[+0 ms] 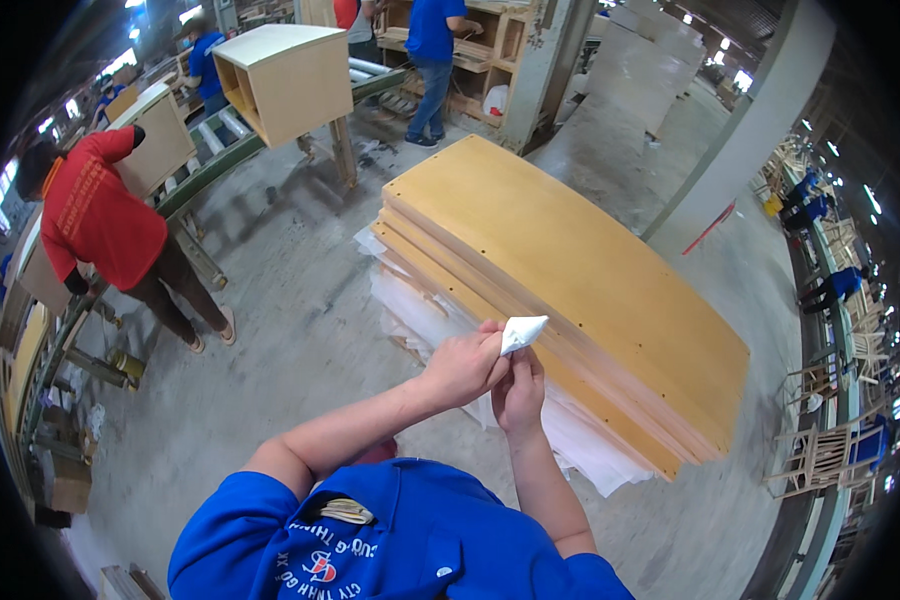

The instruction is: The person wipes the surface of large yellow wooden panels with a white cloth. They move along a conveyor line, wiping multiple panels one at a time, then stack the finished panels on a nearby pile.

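Note:
Both hands meet in front of my chest, over the near edge of a stack of wooden panels (560,270). My left hand (462,370) is closed, its fingers gripping a small white pointed piece (523,334) that looks like folded paper or cloth. Right against it, my right hand (520,392) has its fingers pinched at the lower end of the same piece. The white tip sticks out to the right above my fingers. Large and yellowish, the top panel has a row of small dark holes along its near side. White foam sheeting (610,470) shows under the stack.
At the left, a person in a red shirt (110,205) stands by a roller conveyor (215,170) carrying wooden cabinets (305,85). A person in blue (432,50) is at shelving behind. A pillar (740,120) rises beyond the stack. Wooden chairs (820,455) line the far right.

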`<state>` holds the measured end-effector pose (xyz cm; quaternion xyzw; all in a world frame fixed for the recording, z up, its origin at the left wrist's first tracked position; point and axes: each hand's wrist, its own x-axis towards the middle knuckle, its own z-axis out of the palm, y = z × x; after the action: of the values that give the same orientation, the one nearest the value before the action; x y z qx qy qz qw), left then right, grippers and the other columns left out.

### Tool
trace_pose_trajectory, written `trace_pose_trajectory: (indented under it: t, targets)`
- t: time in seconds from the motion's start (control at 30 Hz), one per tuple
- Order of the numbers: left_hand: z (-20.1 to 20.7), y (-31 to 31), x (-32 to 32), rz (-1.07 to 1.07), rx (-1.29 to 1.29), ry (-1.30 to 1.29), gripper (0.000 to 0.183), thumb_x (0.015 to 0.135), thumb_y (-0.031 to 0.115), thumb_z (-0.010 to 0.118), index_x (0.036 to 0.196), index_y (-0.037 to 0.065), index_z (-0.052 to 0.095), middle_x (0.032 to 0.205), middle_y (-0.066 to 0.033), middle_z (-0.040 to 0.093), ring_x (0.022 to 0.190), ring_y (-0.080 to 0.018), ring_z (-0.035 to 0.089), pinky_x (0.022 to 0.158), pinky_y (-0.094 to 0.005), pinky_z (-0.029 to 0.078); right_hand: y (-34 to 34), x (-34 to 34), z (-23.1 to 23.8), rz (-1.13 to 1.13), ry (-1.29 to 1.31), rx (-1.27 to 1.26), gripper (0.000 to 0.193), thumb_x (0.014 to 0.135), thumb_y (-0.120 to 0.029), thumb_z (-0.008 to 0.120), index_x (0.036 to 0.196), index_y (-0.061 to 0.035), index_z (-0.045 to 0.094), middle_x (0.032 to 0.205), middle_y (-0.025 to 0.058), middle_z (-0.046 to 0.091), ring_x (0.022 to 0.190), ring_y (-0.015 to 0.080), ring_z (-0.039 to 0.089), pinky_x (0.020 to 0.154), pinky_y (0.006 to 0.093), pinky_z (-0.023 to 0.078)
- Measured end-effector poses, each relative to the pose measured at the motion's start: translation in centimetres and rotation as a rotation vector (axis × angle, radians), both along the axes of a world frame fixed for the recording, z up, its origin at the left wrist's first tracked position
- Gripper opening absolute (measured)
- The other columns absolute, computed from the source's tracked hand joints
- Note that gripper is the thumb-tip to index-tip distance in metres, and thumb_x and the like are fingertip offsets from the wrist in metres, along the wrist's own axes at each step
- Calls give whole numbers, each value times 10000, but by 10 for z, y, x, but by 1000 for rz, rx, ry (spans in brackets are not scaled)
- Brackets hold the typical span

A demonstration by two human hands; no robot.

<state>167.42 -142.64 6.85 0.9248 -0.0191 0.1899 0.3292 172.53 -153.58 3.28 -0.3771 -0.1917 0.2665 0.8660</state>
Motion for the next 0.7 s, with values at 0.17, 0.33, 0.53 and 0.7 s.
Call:
trace_pose_trajectory:
  t: [0.17, 0.33, 0.53, 0.7]
  targets:
    - [-1, 36, -7, -291, -644, 97, 221, 945, 212, 405, 1018, 15, 475, 851, -96, 554, 814, -181, 532, 706, -313, 424, 35, 19, -3, 49, 92, 78, 283, 956, -186, 417, 1129, -2, 544, 1093, 194, 595, 992, 269, 594, 848, 370, 502]
    - [-9, 84, -4, -164, -741, 125, 262, 973, 252, 400, 937, 16, 509, 731, -55, 519, 679, -137, 467, 623, -289, 413, 87, 21, -2, -16, -228, -212, 331, 975, -263, 388, 1125, -7, 538, 1067, 177, 614, 895, 209, 612, 777, 310, 502]
    - [-19, 152, 10, -35, -631, -252, 258, 968, 228, 406, 892, 11, 524, 670, -47, 510, 614, -126, 483, 571, -297, 420, 162, 19, 8, 71, -392, -75, 340, 977, -214, 392, 1205, 8, 511, 1233, 153, 534, 1072, 197, 528, 922, 314, 413]
    - [-27, 216, 29, -194, -1010, -62, 321, 971, 274, 403, 862, 13, 554, 730, -15, 555, 685, -117, 519, 620, -275, 432, 223, 35, 3, -27, -405, -69, 316, 952, -181, 458, 1216, -13, 506, 1212, 177, 548, 965, 175, 574, 800, 258, 455]
